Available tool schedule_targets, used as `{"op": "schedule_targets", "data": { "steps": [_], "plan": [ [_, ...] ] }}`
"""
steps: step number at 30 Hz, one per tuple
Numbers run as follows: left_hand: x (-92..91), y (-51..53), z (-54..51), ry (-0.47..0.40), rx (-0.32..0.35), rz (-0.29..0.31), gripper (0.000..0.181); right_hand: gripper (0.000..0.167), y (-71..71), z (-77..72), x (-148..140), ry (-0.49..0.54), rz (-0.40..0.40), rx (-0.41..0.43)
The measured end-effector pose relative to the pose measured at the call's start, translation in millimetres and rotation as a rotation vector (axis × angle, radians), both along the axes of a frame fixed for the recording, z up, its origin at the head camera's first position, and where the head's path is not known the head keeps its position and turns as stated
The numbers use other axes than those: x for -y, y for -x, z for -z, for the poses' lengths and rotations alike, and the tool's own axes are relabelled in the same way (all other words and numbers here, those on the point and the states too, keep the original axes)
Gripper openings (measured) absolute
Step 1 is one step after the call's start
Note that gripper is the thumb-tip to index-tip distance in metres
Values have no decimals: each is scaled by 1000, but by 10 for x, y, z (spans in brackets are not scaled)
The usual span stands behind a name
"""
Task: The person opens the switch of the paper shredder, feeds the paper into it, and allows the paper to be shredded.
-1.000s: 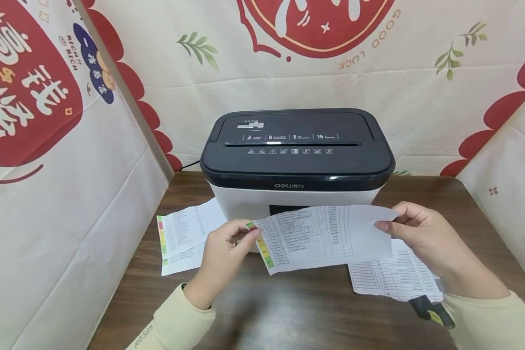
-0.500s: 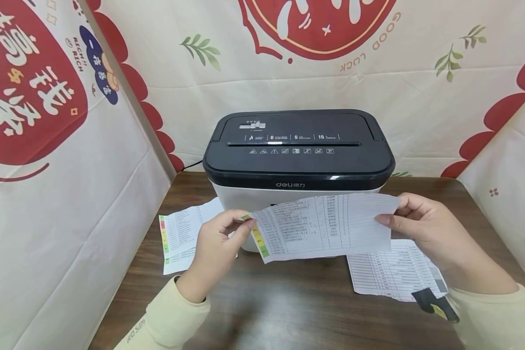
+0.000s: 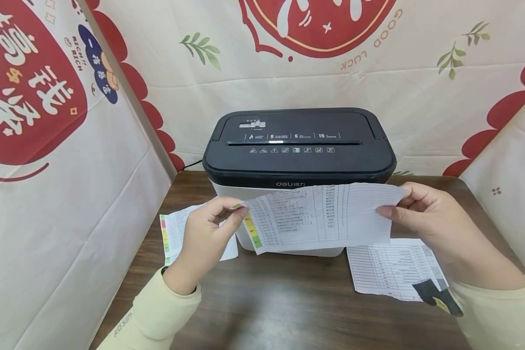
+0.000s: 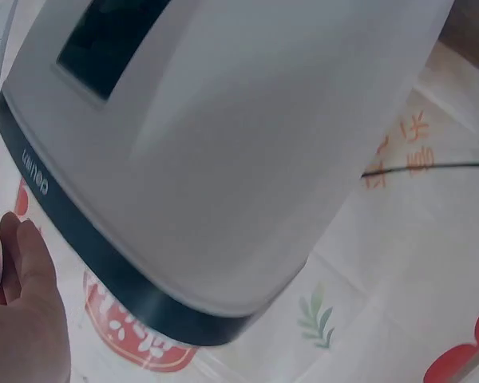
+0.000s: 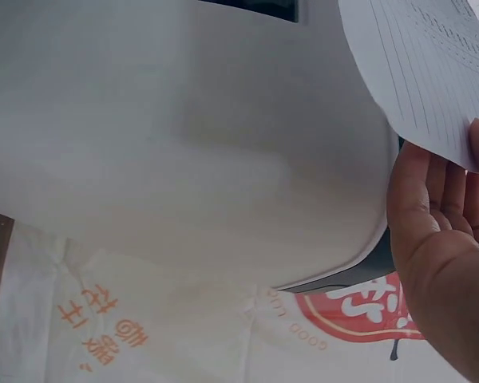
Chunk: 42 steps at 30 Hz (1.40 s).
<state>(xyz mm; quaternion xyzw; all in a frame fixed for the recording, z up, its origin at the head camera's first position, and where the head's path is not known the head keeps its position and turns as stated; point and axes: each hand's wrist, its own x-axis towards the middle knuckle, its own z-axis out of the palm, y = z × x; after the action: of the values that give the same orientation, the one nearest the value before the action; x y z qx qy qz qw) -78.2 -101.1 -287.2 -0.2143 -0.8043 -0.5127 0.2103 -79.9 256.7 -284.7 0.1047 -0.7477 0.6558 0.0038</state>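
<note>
A torn paper strip (image 3: 319,218) printed with rows, green and yellow along its left edge, hangs in front of the shredder's white body. My left hand (image 3: 207,238) pinches its upper left corner between thumb and fingers; my right hand (image 3: 439,226) pinches its right end. Behind it stands the shredder (image 3: 297,163), its dark lid bearing a narrow slot (image 3: 294,143) above the strip's top edge. In the left wrist view, my left hand (image 4: 28,303) is beside the shredder body (image 4: 215,175). The right wrist view shows my right hand (image 5: 443,231) gripping the lined paper (image 5: 423,72).
More printed paper (image 3: 177,231) lies on the wooden table (image 3: 267,301) at the left, partly behind my left hand. At the right lies another printed sheet (image 3: 387,270), with a black and yellow object (image 3: 437,296) by my right sleeve. Patterned cloth (image 3: 310,87) hangs behind.
Both hands have raised the paper strip toward the shredder's lid, and my left hand has shifted left. The strip now covers more of the shredder's front.
</note>
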Motion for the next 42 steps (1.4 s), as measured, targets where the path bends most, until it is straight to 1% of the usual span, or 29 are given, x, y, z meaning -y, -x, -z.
{"op": "schedule_targets", "data": {
  "steps": [3,9,14,16,19,22,24,26,27,29,31,32,35,38,40,42],
  "plan": [
    [37,13,-84,-10,-48,11,11,28,0,-51,39,100,-43,-12],
    [89,45,-279,-44,-138,37,12,33,-19,-182,116,168,-42,-27],
    [113,64,-385,-75,-161,33,11,33,10,-282,181,209,-63,-68],
    [118,68,-419,-86,-169,30,10,34,14,-316,206,221,-58,-84],
    [127,78,-482,-101,-188,43,11,36,18,-366,248,259,-40,-114],
    [141,90,-549,-91,-222,50,11,36,30,-440,256,179,-13,-166],
    [151,102,-595,-80,-246,53,10,34,51,-487,248,148,-10,-190],
    [152,108,-642,-87,-251,62,9,35,76,-532,231,93,1,-216],
    [149,110,-665,-95,-249,65,9,35,87,-548,229,97,10,-212],
    [142,120,-714,-113,-239,72,9,33,117,-571,222,146,0,-217],
    [137,131,-755,-129,-232,81,10,32,145,-596,213,155,11,-226],
    [138,139,-774,-127,-238,75,10,32,158,-607,210,175,5,-224],
    [148,173,-824,-96,-278,58,9,29,216,-639,211,258,-41,-243],
    [156,210,-871,-58,-317,29,8,28,261,-669,222,334,-65,-249],
    [151,238,-907,-65,-321,30,7,27,279,-690,228,360,-60,-252],
    [146,265,-948,-72,-328,36,7,27,288,-718,234,344,-15,-249]
  ]
}}
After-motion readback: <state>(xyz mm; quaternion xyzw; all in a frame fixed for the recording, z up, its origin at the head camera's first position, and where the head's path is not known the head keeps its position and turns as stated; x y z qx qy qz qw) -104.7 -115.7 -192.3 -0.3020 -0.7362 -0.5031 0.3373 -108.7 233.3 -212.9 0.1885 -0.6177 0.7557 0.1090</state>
